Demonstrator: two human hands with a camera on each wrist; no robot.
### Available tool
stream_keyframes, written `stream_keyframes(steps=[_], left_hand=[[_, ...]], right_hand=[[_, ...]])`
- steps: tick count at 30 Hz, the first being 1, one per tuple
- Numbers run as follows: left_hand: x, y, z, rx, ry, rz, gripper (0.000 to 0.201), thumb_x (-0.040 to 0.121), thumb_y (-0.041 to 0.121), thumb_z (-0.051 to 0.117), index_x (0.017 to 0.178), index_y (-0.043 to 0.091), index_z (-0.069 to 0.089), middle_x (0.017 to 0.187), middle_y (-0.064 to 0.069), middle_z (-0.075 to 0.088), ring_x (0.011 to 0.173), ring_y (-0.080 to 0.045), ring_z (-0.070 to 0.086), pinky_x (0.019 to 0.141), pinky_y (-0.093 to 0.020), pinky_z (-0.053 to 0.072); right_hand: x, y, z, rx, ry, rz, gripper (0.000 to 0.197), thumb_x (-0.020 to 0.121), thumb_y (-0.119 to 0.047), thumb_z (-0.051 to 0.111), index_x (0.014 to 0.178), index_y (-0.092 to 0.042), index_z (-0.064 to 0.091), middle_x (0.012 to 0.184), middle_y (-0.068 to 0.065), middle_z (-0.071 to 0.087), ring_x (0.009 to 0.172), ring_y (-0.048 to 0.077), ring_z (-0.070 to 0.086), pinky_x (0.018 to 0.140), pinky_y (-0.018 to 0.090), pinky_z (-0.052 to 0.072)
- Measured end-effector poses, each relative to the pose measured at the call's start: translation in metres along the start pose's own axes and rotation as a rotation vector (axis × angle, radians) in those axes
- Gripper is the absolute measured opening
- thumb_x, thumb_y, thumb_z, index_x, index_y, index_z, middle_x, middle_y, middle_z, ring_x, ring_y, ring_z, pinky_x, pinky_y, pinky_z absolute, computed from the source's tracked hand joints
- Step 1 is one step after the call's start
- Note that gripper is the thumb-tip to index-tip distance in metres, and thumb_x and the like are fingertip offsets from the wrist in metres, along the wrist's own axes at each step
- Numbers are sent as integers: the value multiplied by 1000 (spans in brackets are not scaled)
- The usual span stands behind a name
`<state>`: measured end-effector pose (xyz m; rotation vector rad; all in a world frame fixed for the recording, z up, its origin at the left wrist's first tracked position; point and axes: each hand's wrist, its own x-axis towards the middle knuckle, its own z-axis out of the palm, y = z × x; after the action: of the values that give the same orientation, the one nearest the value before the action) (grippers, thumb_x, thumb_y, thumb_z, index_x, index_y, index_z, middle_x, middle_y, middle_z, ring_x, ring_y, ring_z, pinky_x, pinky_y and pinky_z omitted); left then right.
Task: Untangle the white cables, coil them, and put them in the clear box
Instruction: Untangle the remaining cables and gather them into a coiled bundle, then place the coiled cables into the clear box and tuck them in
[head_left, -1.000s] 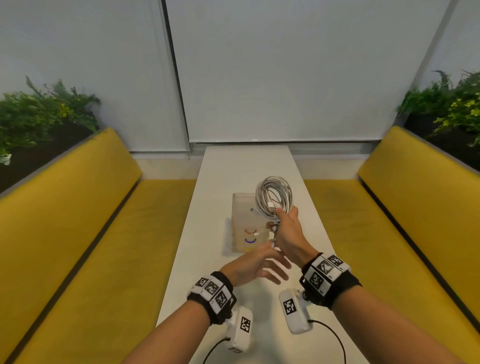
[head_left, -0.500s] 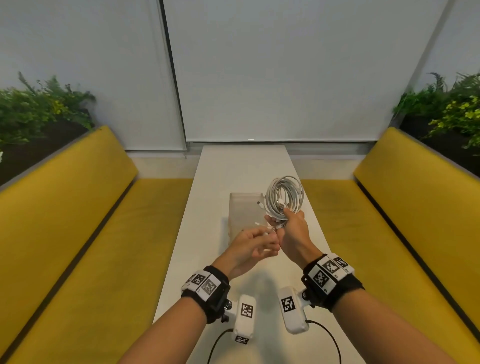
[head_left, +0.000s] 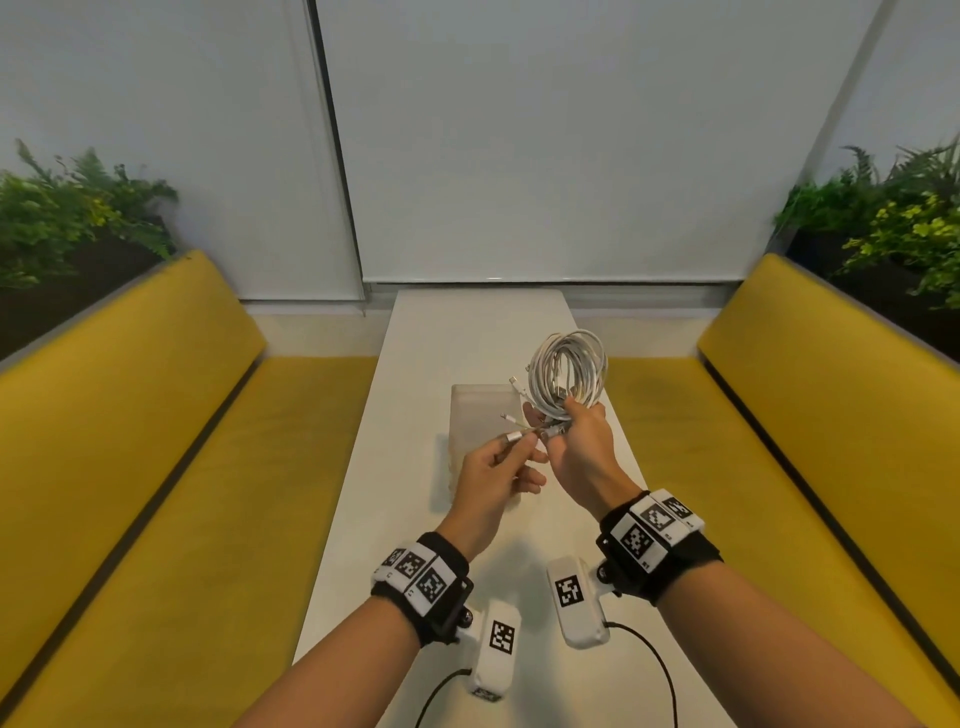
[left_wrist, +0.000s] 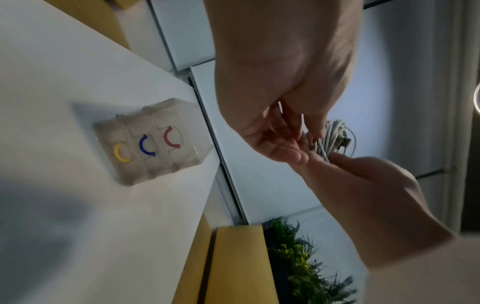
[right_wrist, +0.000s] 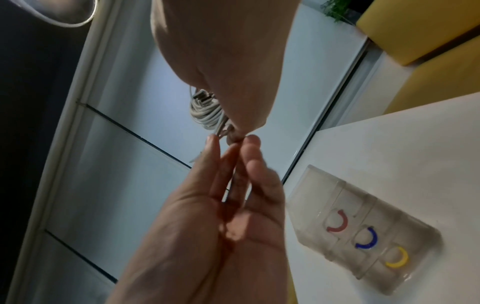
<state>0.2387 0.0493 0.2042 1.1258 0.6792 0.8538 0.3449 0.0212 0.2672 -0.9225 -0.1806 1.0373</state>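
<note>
My right hand (head_left: 569, 423) grips a coil of white cables (head_left: 569, 364) and holds it upright above the table, just right of the clear box (head_left: 475, 415). Several loose plug ends stick out of the coil to the left. My left hand (head_left: 517, 449) pinches one cable end with a silver plug (head_left: 514, 435) beside the right hand. The left wrist view shows the coil (left_wrist: 335, 133) between both hands, and the box (left_wrist: 148, 144) with yellow, blue and red arcs inside. From the right wrist, the coil (right_wrist: 205, 111) sits under my palm, with the left hand's fingers (right_wrist: 228, 156) reaching up to it.
The box stands on a long narrow white table (head_left: 467, 332). Yellow benches (head_left: 156, 415) run along both sides, with plants behind them. White blinds close off the far end. Wrist camera units with black leads hang over the near table.
My left hand rose from below the coil to the right hand and took hold of a cable end. The right hand shifted the coil slightly right and up.
</note>
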Motion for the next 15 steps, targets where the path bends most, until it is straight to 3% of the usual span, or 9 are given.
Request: stream_keyframes(steps=[3,6,9,10,12,13,15], left_hand=[[-4,0,12,41,53,32,40,87,50,65,115,22,72,122,-8,66,100,-20,67,88,-36,55],[-10,-2,21,218,-53,45,53,76,82,53,125,63,44,152,11,37,138,-15,44,115,-45,39],[-9,2,24,245,-157,38,45,81,84,42,121,85,22,156,17,33,145,-12,33,120,-44,27],[-7,3,21,234,-167,39,50,81,83,42,126,84,19,155,18,34,145,-12,35,120,-44,27],[-2,4,13,226,-237,-7,82,71,92,44,145,64,21,157,12,36,143,-14,39,119,-47,31],[-1,2,10,223,-298,-52,95,66,96,43,149,54,24,158,8,37,142,-15,41,117,-48,34],[-2,1,9,212,-377,-112,102,63,98,37,151,48,25,159,6,38,140,-16,44,114,-47,39]], right_hand=[[1,0,6,-32,37,-25,18,104,-10,36,122,-12,37,105,15,60,90,26,66,71,35,54],[3,0,12,-114,59,-33,17,103,-14,40,120,-10,40,102,15,63,86,24,67,69,35,55],[4,2,15,-162,70,-17,24,101,-19,45,120,-5,48,106,17,66,91,26,68,74,38,56],[2,2,17,-140,58,-8,25,101,-18,45,120,-3,51,106,17,67,91,27,68,80,40,56],[-3,-3,20,-33,19,22,26,102,-13,42,118,1,57,100,17,67,89,26,66,88,42,55],[-2,-5,22,23,6,26,27,103,-11,40,119,3,56,98,18,66,88,27,65,87,41,54],[-2,-9,26,83,11,24,31,102,-9,40,127,7,51,101,20,64,85,27,65,85,38,56]])
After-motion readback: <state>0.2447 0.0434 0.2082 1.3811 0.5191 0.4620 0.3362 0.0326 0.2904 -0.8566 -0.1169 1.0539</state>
